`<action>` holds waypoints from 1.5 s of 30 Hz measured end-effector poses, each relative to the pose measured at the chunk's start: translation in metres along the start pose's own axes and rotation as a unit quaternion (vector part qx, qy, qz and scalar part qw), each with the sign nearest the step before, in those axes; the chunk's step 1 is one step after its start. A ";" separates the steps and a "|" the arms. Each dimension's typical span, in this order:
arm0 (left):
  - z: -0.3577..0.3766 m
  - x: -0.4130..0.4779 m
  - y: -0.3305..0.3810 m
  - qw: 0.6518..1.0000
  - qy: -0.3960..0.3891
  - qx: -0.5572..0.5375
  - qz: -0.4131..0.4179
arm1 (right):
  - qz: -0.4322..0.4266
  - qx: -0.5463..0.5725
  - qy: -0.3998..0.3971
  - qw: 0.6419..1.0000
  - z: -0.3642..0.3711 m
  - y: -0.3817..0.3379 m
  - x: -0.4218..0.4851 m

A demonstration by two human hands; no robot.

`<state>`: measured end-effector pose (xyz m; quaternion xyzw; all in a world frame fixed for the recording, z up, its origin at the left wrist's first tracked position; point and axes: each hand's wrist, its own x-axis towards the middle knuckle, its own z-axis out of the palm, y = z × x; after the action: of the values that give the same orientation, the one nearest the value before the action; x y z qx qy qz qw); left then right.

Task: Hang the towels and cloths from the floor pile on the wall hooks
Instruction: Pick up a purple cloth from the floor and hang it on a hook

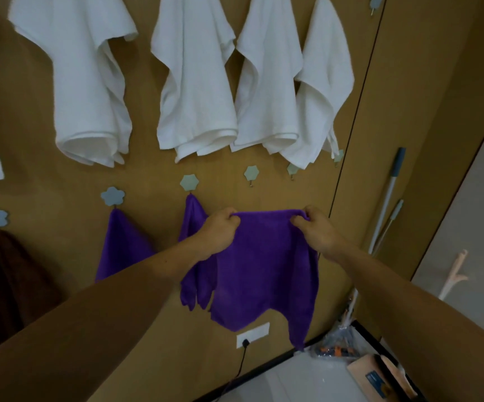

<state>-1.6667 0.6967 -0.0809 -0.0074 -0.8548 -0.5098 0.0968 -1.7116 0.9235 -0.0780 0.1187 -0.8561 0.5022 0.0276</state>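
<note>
A purple cloth (264, 265) hangs spread between my two hands in front of the wooden wall. My left hand (219, 230) grips its upper left corner and my right hand (315, 227) grips its upper right corner. Just above the cloth, a bare flower-shaped hook (252, 173) sits on the wall. Two other purple cloths hang from hooks: one (121, 245) on the left, one (193, 216) partly hidden behind my left hand. A brown towel (5, 274) hangs far left. Several white towels (194, 82) hang in the upper row.
More bare flower hooks (293, 169) sit to the right under the white towels. A mop handle (389, 198) leans on the wall at the right. A wall socket (253, 334) with a black cable is below the cloth. Bags and a box (371, 372) lie on the floor at lower right.
</note>
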 end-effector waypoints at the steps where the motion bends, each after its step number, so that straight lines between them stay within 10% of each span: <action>1: 0.005 0.005 0.000 1.000 0.015 0.000 0.008 | -0.001 -0.004 0.000 1.000 0.003 0.001 0.006; 10: 0.031 0.071 -0.009 0.996 0.086 -0.005 0.025 | -0.047 0.108 -0.104 0.988 0.006 0.014 0.079; 27: 0.048 0.190 -0.045 0.913 0.348 0.209 0.025 | -0.117 0.015 0.094 0.989 0.064 0.044 0.248; 35: 0.070 0.192 -0.065 0.927 0.337 0.139 -0.088 | 0.013 0.077 0.045 0.996 0.081 0.078 0.244; 41: 0.069 0.194 -0.056 0.945 0.123 -0.094 -0.289 | 0.044 -0.031 -0.070 0.996 0.081 0.103 0.231; 45: 0.072 0.182 -0.075 0.945 0.076 0.036 -0.316 | -0.023 -0.136 -0.045 0.989 0.085 0.095 0.227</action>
<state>-1.8645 0.7083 -0.1479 0.3054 -0.8212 -0.4819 -0.0049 -1.9477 0.8547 -0.1628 0.1557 -0.9138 0.3747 0.0164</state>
